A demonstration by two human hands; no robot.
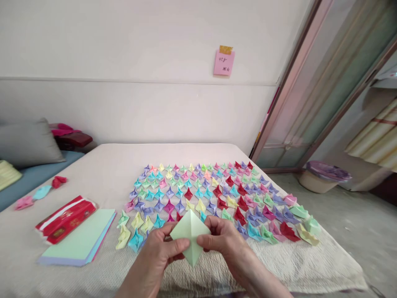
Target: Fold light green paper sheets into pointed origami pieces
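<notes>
A pale green folded paper, diamond-shaped with a crease down its middle, is held up between both hands at the front of the table. My left hand grips its left side, thumb on the near face and fingers behind. On the right side my right hand pinches it the same way, its thumb close to the centre crease. Just beyond the hands, rows of small folded paper boats in many colours cover much of the cloth. Parts of the nearest rows are hidden behind my hands.
A stack of coloured paper sheets lies at the left, with a red packet overlapping it. Farther left are a few crumpled-looking paper pieces. A pink note is taped to the wall. A lined bin stands on the floor, right.
</notes>
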